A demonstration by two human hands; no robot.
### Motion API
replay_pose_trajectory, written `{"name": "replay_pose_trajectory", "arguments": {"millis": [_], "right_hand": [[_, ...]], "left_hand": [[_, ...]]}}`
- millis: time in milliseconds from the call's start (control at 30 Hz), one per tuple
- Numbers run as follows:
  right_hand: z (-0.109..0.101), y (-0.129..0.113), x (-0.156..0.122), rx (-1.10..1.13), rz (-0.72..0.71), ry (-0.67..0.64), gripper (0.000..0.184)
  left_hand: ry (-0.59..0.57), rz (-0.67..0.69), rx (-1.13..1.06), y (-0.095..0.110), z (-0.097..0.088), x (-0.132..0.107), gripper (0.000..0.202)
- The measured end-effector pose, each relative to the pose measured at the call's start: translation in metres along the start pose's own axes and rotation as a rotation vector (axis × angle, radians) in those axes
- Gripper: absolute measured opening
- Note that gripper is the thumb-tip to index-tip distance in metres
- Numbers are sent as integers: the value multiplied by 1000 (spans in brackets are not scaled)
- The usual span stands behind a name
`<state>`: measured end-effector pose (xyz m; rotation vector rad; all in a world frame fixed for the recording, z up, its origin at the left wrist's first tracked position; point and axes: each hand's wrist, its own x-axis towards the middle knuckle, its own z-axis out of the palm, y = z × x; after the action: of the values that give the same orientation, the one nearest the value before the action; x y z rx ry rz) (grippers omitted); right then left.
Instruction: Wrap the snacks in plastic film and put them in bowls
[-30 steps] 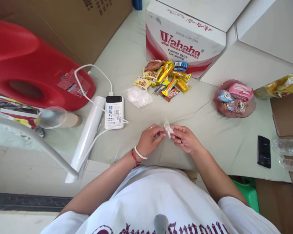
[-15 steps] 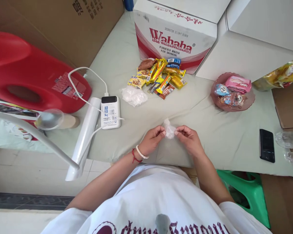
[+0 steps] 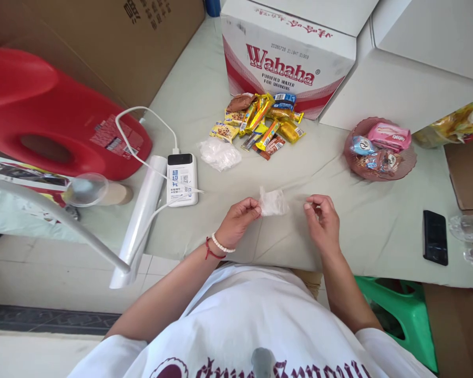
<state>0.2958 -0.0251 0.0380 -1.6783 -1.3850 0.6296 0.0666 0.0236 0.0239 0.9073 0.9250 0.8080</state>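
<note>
Pale green cloth (image 3: 362, 236) covers the table, lightly creased, with cartons standing along its far side. Over its near part, the left hand (image 3: 237, 223) has thumb and forefinger clamped on the left edge of a small piece of clear film (image 3: 275, 202), which spreads out between the two hands. The right hand (image 3: 325, 223) is apart from the film, just beyond its right end, fingers loosely curled; I cannot tell whether the thumb tip meets the forefinger. A white bead bracelet (image 3: 223, 244) and a red cord (image 3: 208, 253) circle the left wrist.

Farther out lies crumpled clear plastic (image 3: 220, 154), and next to it a heap of wrapped snacks (image 3: 260, 123), mostly yellow, their print too small to read. Behind them, a white and red box (image 3: 287, 58) reads "Wahaha®" and "PURIFIED WATER FOR DRINKING", with a blurred row of digits above and red Chinese characters on its top edge. To the left, a white power bank (image 3: 182, 181) carries blue Chinese characters, and a red jug (image 3: 74, 126) bears a label I cannot read. Large dark characters mark the brown carton (image 3: 82, 37). Purple lettering, upside down, crosses the white shirt (image 3: 284, 315).
</note>
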Motion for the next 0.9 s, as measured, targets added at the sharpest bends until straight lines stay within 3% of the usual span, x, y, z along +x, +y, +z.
{"name": "replay_pose_trajectory", "arguments": {"millis": [100,167,267,400,533,633,700,833,900], "right_hand": [[7,-12,5,-51,-208,-130,30],[15,-15,9,-7,-203,-194,20],[23,-12,16,228,-26,-129,17],[22,-10,19,598,342,-114,27],[21,-18,15,674,506,-84,35],[23,-23,11,693,514,-64,39],[24,-24,7,645,487,-68,37],[23,-24,-3,274,272,-40,25],[22,-22,-6,148,183,-56,21]], "left_hand": [[-55,5,37,3,1,0,41],[-68,15,46,4,1,0,41],[-38,42,25,6,-2,1,39],[-23,-1,-125,10,-7,2,41],[11,4,-6,10,2,5,51],[-40,-14,155,6,20,4,61],[-13,-18,220,4,34,1,64],[208,118,390,1,55,-5,61],[171,128,440,-1,57,-3,44]]}}
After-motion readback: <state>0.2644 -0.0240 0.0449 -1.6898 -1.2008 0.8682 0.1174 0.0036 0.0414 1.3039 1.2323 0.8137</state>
